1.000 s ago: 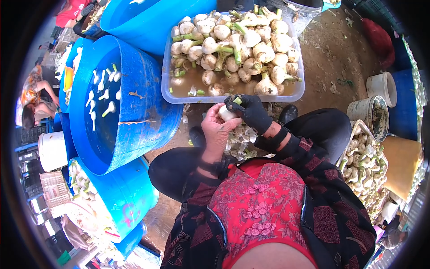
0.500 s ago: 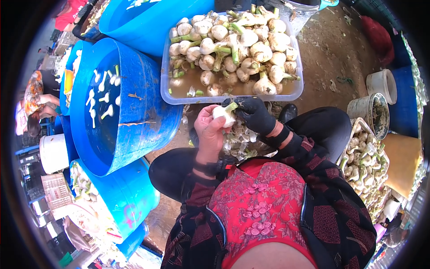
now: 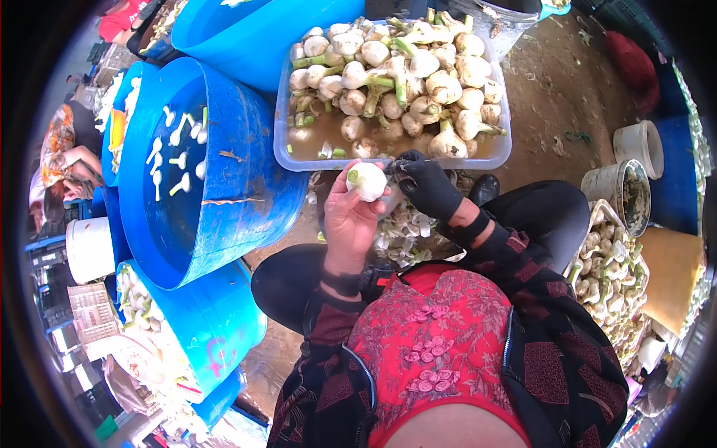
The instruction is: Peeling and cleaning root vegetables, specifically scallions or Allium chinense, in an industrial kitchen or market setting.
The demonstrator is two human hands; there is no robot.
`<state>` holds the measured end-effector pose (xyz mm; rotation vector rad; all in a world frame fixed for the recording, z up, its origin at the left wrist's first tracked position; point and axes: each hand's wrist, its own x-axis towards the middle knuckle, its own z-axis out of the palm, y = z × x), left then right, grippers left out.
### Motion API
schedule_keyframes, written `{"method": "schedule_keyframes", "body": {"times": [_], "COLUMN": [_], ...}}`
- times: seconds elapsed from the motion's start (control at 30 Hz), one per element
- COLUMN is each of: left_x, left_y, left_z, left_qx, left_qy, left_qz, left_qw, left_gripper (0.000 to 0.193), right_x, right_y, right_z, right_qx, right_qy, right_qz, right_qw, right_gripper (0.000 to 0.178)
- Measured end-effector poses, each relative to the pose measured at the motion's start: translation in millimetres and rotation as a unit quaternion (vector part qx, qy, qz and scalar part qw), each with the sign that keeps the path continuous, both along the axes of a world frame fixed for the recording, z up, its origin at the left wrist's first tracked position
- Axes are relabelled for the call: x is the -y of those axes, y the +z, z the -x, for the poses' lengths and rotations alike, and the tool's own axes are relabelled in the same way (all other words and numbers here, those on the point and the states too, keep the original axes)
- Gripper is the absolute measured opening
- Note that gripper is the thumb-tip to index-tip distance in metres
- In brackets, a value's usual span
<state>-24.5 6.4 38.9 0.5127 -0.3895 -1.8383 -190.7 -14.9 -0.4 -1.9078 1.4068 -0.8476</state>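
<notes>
My bare left hand (image 3: 351, 218) is closed around a white garlic bulb (image 3: 367, 184), whose cut green stem end points up and to the left. Just right of the bulb is my right hand (image 3: 433, 188), in a black glove, with its fingers curled together. What those fingers hold, if anything, I cannot make out. Beyond both hands stands a clear plastic tub (image 3: 328, 162) of murky water, heaped with dirt-marked garlic bulbs (image 3: 444, 87) on short green stems. Papery garlic peelings (image 3: 403, 237) lie below my hands, between my knees.
A blue barrel (image 3: 239, 179) of water with floating garlic stands at left, and another blue barrel (image 3: 202, 321) lies nearer. White buckets (image 3: 616, 190) and a crate of garlic (image 3: 609, 261) are at right. A co-worker's arm (image 3: 82, 160) shows at far left.
My right hand has drawn off the bulb, a little to the right. My left hand has turned the bulb, so its stem end now faces up-left instead of right.
</notes>
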Motion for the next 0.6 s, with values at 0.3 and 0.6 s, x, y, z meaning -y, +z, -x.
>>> {"method": "schedule_keyframes", "body": {"times": [0.3,0.6], "left_x": [-9,-11], "left_y": [-6,-18], "left_z": [15,22], "left_qx": [0.176,0.289], "left_qy": [0.02,0.144], "left_qz": [0.015,0.088], "left_qw": [0.984,0.943], "left_gripper": [0.054,0.058], "right_x": [-6,-14], "right_y": [27,30], "right_z": [-7,-14], "right_qx": [0.19,0.075], "right_qy": [0.042,-0.041], "right_qz": [0.108,0.139], "right_qw": [0.975,0.987], "right_gripper": [0.031,0.012]}}
